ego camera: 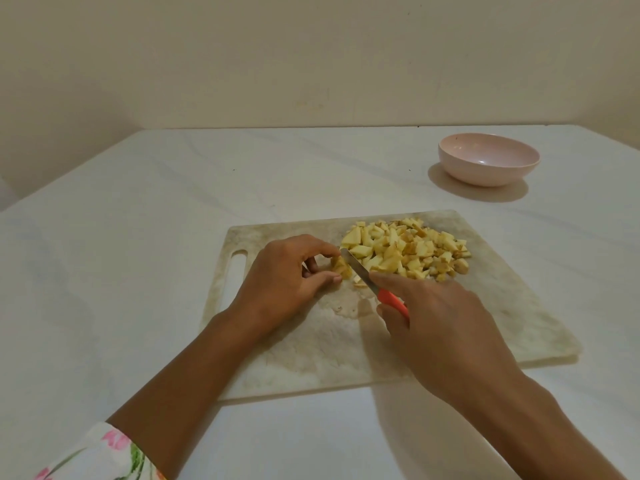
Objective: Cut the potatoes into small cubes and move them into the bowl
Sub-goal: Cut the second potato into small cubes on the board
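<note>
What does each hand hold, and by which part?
The right hand grips the knife by its red handle; the left hand pinches a potato piece by its sides.

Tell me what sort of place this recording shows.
Probably a home kitchen: a worn cutting board carries potato cubes, the right hand holds a knife, the left hand a potato piece, and a pink bowl stands on the white table.
</note>
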